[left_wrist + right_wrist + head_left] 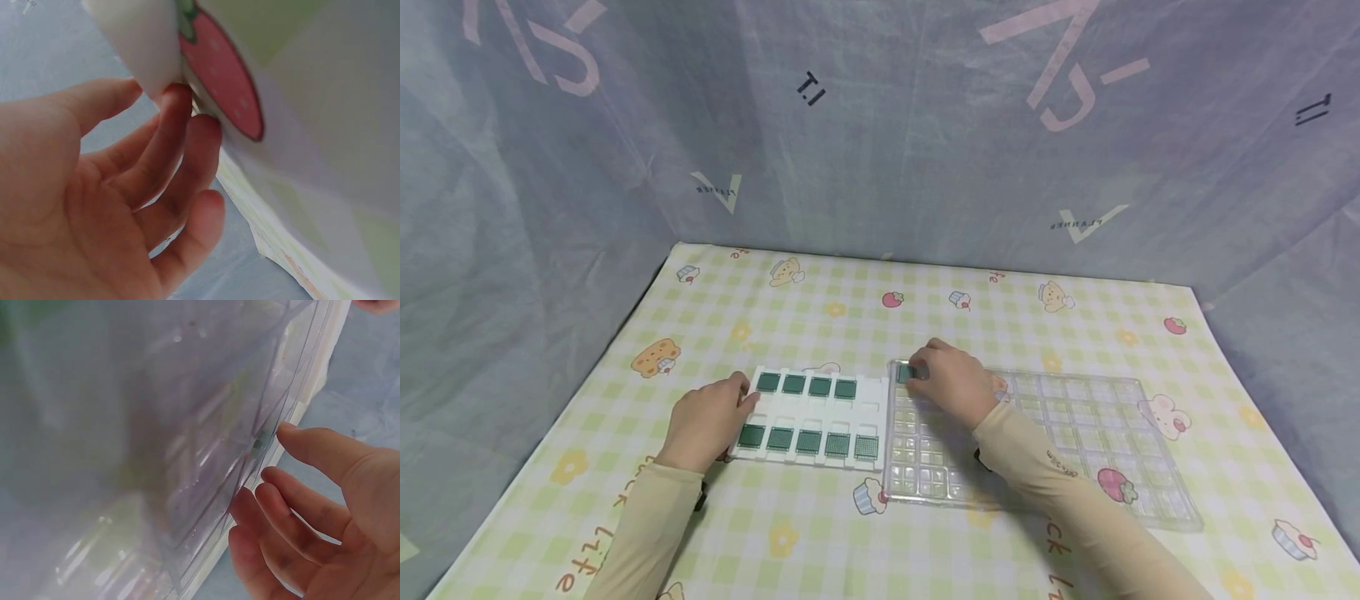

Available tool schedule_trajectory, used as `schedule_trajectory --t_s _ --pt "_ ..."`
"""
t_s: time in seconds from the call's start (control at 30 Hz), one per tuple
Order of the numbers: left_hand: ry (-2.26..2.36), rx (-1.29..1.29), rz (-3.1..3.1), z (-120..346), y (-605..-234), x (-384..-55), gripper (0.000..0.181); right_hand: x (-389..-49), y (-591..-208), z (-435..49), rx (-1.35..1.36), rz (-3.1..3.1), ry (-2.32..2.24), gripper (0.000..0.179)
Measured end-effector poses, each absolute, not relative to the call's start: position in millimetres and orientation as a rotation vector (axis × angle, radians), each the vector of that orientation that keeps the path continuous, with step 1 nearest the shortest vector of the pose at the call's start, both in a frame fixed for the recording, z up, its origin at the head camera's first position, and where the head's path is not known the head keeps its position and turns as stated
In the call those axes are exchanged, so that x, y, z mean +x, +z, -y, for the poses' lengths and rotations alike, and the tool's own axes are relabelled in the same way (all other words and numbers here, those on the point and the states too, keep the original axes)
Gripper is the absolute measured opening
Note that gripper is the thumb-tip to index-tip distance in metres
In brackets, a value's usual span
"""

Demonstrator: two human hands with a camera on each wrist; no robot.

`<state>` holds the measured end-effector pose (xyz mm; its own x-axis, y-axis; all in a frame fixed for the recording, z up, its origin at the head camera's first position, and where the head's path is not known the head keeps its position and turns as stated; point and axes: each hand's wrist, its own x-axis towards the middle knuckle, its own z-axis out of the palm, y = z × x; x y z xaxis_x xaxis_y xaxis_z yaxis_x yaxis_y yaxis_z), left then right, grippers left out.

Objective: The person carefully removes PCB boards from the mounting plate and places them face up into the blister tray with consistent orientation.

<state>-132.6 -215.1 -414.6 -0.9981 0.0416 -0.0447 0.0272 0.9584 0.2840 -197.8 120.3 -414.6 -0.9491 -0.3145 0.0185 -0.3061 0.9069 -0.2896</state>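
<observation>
My left hand (706,423) grips the left edge of a white tray (820,412), thumb on top and fingers beneath the edge in the left wrist view. Square green chips (808,442) sit in two rows in it, and the back-right slot holds none. Over the back-left corner of a clear compartment tray (1093,387), my right hand (951,382) pinches a green chip (906,373) at its corner compartment. In the right wrist view the thumb (306,440) and fingers stand apart around a small green patch; their exact contact is hard to see.
The two trays lie side by side on a table covered by a checkered cloth (760,508) with printed cakes and fruit. Grey fabric (880,150) hangs behind and at both sides. Many compartments of the clear tray show the cloth through them.
</observation>
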Motion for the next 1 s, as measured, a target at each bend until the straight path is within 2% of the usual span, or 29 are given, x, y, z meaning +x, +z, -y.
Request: schedule_trajectory --t_s 0.7,1.0 --pt "0.454 0.054 -3.059 216.0 -415.2 -132.0 0.026 -196.6 -414.6 -120.5 -0.509 -3.043 -0.484 0.031" --pt "0.453 0.047 -3.063 215.5 -413.7 -130.9 0.026 -180.6 -403.5 -116.2 -0.509 -3.084 -0.532 0.029"
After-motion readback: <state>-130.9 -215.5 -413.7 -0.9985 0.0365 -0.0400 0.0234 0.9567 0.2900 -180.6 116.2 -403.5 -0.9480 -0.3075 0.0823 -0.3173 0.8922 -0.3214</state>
